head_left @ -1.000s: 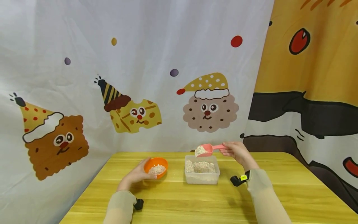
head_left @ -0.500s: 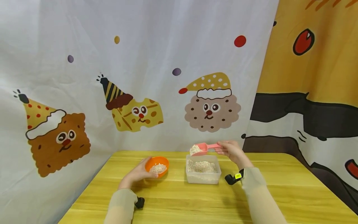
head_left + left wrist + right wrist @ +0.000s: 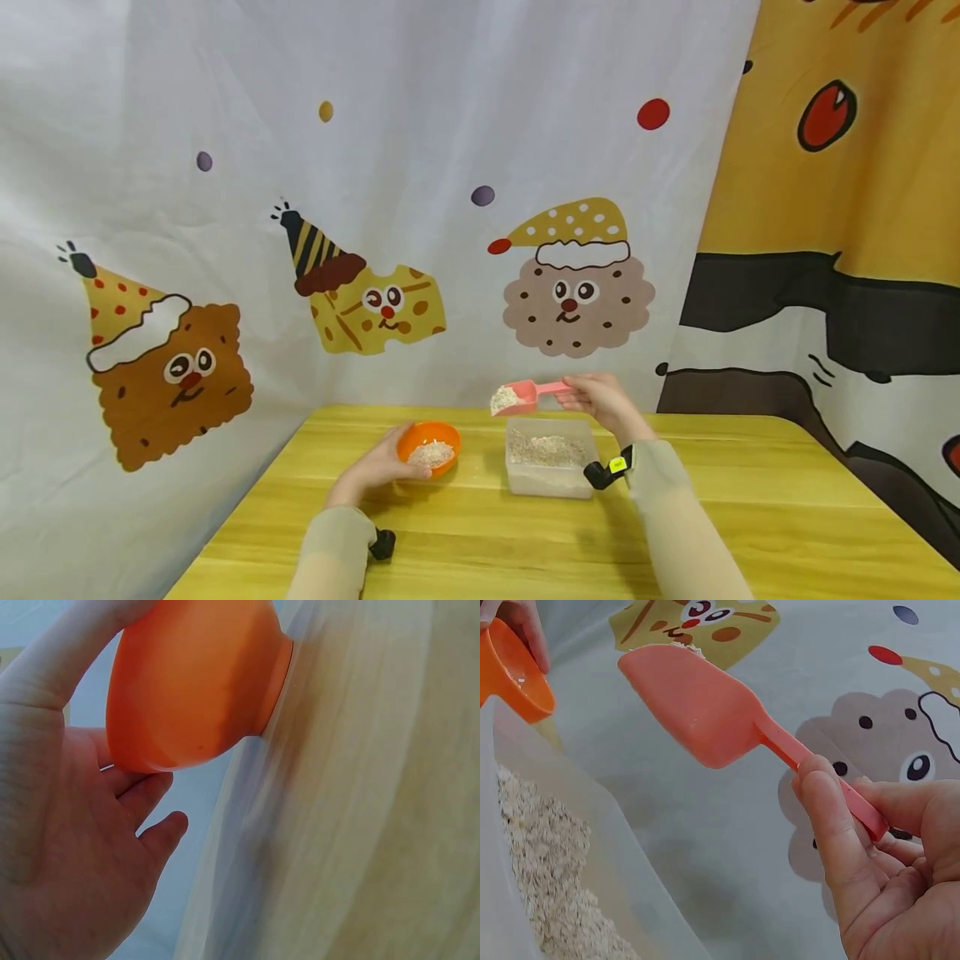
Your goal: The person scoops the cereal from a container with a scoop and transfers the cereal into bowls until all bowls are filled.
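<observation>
An orange bowl stands on the table with pale oat flakes in it. My left hand holds it from the left side, thumb at the near side and fingers round the far side. In the left wrist view the bowl shows its outer wall and foot. My right hand pinches the handle of a pink scoop, also seen from below as a scoop in the right wrist view. Heaped with flakes, the scoop is above the back left edge of a translucent plastic tub.
More oat flakes lie in the tub, which stands to the right of the bowl. Both rest on a yellow wood-grain table. Behind it hangs a white cloth printed with cartoon biscuits and cheese.
My right hand has moved left with the loaded scoop, from over the tub towards the bowl. The left hand stays on the bowl. The head view has shifted slightly.
</observation>
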The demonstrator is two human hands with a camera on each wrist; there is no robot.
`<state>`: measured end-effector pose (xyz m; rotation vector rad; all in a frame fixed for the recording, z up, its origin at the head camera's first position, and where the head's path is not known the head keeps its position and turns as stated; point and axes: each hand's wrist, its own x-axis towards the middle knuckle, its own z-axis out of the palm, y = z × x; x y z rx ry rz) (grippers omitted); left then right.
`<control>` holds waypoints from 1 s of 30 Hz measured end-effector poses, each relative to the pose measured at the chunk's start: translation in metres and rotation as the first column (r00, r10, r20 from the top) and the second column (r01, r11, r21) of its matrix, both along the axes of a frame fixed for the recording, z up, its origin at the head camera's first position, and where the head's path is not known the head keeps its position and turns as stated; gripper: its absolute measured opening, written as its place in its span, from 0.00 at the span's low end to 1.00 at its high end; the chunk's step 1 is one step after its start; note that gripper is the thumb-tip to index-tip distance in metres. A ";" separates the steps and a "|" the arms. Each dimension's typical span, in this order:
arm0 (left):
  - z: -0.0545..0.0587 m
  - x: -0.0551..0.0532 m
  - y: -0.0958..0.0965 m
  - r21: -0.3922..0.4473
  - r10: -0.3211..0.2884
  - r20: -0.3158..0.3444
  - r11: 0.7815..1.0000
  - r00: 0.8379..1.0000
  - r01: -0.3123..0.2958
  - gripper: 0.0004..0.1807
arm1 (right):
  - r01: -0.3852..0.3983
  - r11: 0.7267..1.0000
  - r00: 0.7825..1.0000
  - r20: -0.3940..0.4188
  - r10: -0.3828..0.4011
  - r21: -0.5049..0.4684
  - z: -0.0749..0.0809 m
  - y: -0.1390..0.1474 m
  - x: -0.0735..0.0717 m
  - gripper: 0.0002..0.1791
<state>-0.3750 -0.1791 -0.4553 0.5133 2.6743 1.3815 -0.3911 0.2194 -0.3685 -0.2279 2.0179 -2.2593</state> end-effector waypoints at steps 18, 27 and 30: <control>0.002 -0.001 0.001 -0.014 0.023 0.002 1.000 1.000 -0.023 0.60 | 0.007 0.998 1.000 -0.008 -0.006 0.060 0.004 -0.039 -0.009 0.23; -0.001 -0.003 0.000 -0.021 0.023 0.001 1.000 1.000 -0.023 0.60 | -0.016 0.998 1.000 0.008 0.015 0.064 0.000 -0.060 -0.013 0.20; -0.001 -0.004 0.000 -0.020 0.026 0.001 0.999 1.000 -0.026 0.60 | -0.030 0.998 1.000 0.006 0.030 0.062 0.000 -0.067 -0.015 0.20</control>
